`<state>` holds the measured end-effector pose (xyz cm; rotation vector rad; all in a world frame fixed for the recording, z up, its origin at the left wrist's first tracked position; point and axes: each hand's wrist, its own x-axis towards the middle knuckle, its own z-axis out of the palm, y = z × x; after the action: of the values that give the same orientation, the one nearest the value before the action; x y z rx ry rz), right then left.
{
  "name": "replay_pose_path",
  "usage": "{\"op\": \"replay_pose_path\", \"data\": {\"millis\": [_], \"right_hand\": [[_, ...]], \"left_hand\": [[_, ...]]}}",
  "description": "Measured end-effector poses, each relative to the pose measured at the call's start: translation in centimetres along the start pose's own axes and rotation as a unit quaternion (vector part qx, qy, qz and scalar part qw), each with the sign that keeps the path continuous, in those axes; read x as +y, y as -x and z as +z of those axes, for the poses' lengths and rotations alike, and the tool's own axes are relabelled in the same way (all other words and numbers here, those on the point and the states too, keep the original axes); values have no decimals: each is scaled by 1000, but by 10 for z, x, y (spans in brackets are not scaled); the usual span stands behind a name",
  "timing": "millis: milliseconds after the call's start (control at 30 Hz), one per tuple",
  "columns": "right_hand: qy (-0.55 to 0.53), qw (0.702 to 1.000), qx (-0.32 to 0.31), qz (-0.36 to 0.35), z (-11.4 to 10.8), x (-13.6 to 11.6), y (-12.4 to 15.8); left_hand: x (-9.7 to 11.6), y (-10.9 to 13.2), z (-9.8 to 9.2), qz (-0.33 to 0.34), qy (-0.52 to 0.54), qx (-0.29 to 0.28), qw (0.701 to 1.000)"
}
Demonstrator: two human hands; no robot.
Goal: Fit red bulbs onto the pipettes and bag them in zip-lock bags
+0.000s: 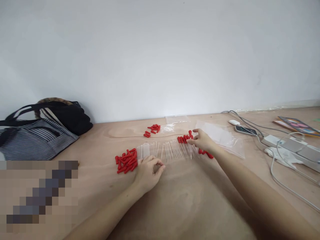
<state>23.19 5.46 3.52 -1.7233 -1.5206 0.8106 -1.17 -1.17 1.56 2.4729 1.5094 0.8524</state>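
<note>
Bare forearms [112, 213], left grip [148, 171], right grip [203, 141]

Bright, even light; soft shadows, edges bowed by the wide lens, one pixelated patch.

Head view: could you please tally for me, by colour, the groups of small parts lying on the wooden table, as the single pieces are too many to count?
Heaps of small red plastic caps: 3 (left heap, far heap, right heap, which is partly hidden by the right hand)
Row of thin clear plastic tubes: 1
Total: 4 groups
</note>
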Motion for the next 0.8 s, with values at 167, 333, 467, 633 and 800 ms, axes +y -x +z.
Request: {"op": "replay_pose_path", "data": {"millis": [167,333,467,633,800], "right_hand": [[143,989,17,38,-2,0,-21],[194,979,23,48,8,-3,-26],[220,974,26,55,9,-4,-29],[238,969,30,52,11,-4,-30],[249,967,32,32,12,1,-32]], "left_hand": [[1,-24,9,-45,-82,-15,995],[10,-48,22,-54,-184,-20,981],[12,-58,30,-81,-209,-40,974],[14,-71,31,-134,-218,-87,963],[14,-84,29,-203,-197,-148,948]]}}
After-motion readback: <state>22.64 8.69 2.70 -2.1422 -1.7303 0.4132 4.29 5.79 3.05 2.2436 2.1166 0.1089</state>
